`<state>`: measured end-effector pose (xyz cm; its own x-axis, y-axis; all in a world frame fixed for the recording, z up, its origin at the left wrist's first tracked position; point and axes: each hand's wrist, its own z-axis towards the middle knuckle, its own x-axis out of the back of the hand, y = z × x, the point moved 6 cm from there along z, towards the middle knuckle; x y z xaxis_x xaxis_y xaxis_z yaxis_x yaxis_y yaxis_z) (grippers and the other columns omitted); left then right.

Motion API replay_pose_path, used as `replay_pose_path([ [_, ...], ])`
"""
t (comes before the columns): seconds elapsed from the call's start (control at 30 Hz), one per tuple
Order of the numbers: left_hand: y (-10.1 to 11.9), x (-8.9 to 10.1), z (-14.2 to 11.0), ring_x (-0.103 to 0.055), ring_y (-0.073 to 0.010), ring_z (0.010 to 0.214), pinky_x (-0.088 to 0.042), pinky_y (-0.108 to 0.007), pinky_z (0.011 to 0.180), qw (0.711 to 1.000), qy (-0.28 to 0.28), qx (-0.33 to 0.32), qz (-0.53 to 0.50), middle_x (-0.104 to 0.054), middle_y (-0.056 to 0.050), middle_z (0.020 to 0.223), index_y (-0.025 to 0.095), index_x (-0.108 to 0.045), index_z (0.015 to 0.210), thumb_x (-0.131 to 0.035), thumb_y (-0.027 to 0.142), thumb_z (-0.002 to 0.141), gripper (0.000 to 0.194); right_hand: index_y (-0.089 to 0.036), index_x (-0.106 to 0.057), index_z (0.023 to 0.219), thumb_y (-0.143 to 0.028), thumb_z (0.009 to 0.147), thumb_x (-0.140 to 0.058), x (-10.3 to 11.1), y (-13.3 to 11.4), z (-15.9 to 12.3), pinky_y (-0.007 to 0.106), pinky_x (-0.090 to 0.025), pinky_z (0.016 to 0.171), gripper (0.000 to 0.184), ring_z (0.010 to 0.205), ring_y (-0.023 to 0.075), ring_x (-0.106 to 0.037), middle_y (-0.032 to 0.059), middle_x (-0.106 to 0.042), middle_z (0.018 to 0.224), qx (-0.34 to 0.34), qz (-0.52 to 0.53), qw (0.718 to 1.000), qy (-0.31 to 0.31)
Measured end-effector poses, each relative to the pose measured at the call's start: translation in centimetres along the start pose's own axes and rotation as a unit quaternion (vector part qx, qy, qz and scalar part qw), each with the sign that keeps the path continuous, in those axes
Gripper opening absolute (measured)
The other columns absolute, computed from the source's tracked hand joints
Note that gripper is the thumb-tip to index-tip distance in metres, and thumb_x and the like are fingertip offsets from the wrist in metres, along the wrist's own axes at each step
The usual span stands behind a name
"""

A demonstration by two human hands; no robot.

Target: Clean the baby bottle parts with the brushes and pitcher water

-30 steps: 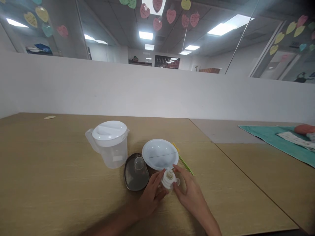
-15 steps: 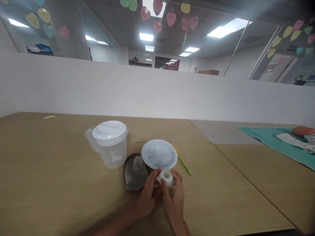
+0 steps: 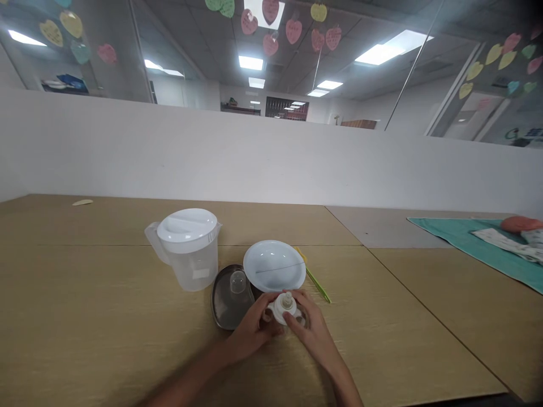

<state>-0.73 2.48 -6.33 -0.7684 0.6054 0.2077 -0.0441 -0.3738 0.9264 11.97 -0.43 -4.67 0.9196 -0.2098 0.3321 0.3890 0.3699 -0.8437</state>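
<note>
Between my two hands is a baby bottle [image 3: 285, 308] with a white collar, a pale teat on top and side handles. It stands upright just in front of the white bowl [image 3: 271, 254]. My left hand [image 3: 251, 330] is wrapped round its left side, by one handle. On the right, my right hand [image 3: 311, 325] grips the collar area, its thumb at the near edge. The bottle's lower body is mostly hidden by my hands. A clear dome-shaped cap [image 3: 237, 281] lies in the metal kidney dish [image 3: 227, 311], left of the bottle.
A lidded clear pitcher [image 3: 190, 260] stands at the back left. Across the bowl runs a thin dark rod [image 3: 280, 267]; a green-handled brush [image 3: 317, 282] lies to its right. At the far right, a teal cloth [image 3: 475, 240] carries folded fabric and an orange item [image 3: 521, 224].
Both hands have shifted their grip on the bottle. My right hand and forearm have swung outward to the right, and the bottle's handles show more plainly.
</note>
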Motion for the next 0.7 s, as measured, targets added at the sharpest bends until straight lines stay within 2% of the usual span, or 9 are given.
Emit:
replay_pose_path([
  [0.07,0.2,0.3,0.0,-0.049,-0.0244,0.105,-0.040,-0.036,0.092,0.999,0.028,-0.014,0.028,-0.050,-0.007,0.118,0.021,-0.045,0.122,-0.061,0.029,0.077,0.048,-0.018,-0.059,0.095,-0.033,0.074,-0.060,-0.4,0.2,0.1,0.030,-0.049,0.074,0.026,0.085,0.0192,-0.059,0.0064,-0.062,0.093,-0.008,0.000,1.000,0.012],
  [0.2,0.1,0.0,-0.3,-0.048,-0.0218,0.105,-0.041,-0.035,0.090,0.994,0.070,-0.023,0.087,-0.049,-0.009,0.118,0.021,-0.045,0.122,-0.057,0.028,0.080,0.045,-0.016,-0.055,0.091,-0.036,0.072,-0.062,-1.0,0.5,-0.8,0.031,-0.049,0.069,0.028,0.078,0.0190,-0.060,0.0068,-0.063,0.087,-0.027,-0.001,0.988,0.152],
  [0.27,-0.1,-0.2,-0.6,-0.048,-0.0216,0.105,-0.041,-0.036,0.090,0.991,0.076,-0.027,0.105,-0.048,-0.010,0.118,0.022,-0.041,0.125,-0.054,0.024,0.081,0.046,-0.016,-0.054,0.091,-0.036,0.071,-0.063,-1.5,0.6,-1.3,0.032,-0.049,0.068,0.030,0.079,0.0196,-0.060,0.0076,-0.062,0.088,-0.038,-0.005,0.980,0.194],
  [0.4,-0.7,-0.5,-0.9,-0.046,-0.0223,0.108,-0.041,-0.039,0.092,0.986,0.070,-0.050,0.145,-0.046,-0.011,0.117,0.022,-0.034,0.131,-0.050,0.015,0.079,0.055,-0.016,-0.053,0.093,-0.038,0.071,-0.064,-2.1,1.2,-1.8,0.033,-0.050,0.069,0.033,0.081,0.0204,-0.060,0.0089,-0.063,0.091,-0.053,-0.005,0.977,0.206],
  [0.5,-1.1,-0.4,-1.0,-0.044,-0.0220,0.111,-0.039,-0.039,0.094,0.982,0.057,-0.052,0.172,-0.044,-0.010,0.120,0.023,-0.030,0.133,-0.049,0.013,0.078,0.059,-0.016,-0.054,0.098,-0.041,0.071,-0.063,-2.2,2.3,-2.3,0.035,-0.049,0.075,0.038,0.087,0.0220,-0.059,0.0101,-0.062,0.096,-0.052,-0.010,0.976,0.211],
  [0.6,-0.8,0.2,-1.1,-0.041,-0.0228,0.115,-0.036,-0.040,0.098,0.979,0.037,-0.052,0.194,-0.042,-0.010,0.125,0.024,-0.028,0.134,-0.052,0.017,0.078,0.061,-0.016,-0.053,0.105,-0.043,0.072,-0.063,-2.4,3.3,-2.7,0.039,-0.047,0.081,0.044,0.095,0.0242,-0.057,0.0116,-0.061,0.103,-0.044,-0.022,0.976,0.214],
  [0.7,0.0,1.8,-1.0,-0.041,-0.0236,0.116,-0.034,-0.041,0.099,0.980,0.027,-0.069,0.183,-0.044,-0.010,0.126,0.023,-0.025,0.136,-0.055,0.021,0.077,0.065,-0.016,-0.051,0.110,-0.043,0.070,-0.065,-2.4,3.6,-2.9,0.041,-0.044,0.085,0.049,0.100,0.0255,-0.055,0.0121,-0.059,0.108,-0.015,-0.049,0.977,0.209],
])
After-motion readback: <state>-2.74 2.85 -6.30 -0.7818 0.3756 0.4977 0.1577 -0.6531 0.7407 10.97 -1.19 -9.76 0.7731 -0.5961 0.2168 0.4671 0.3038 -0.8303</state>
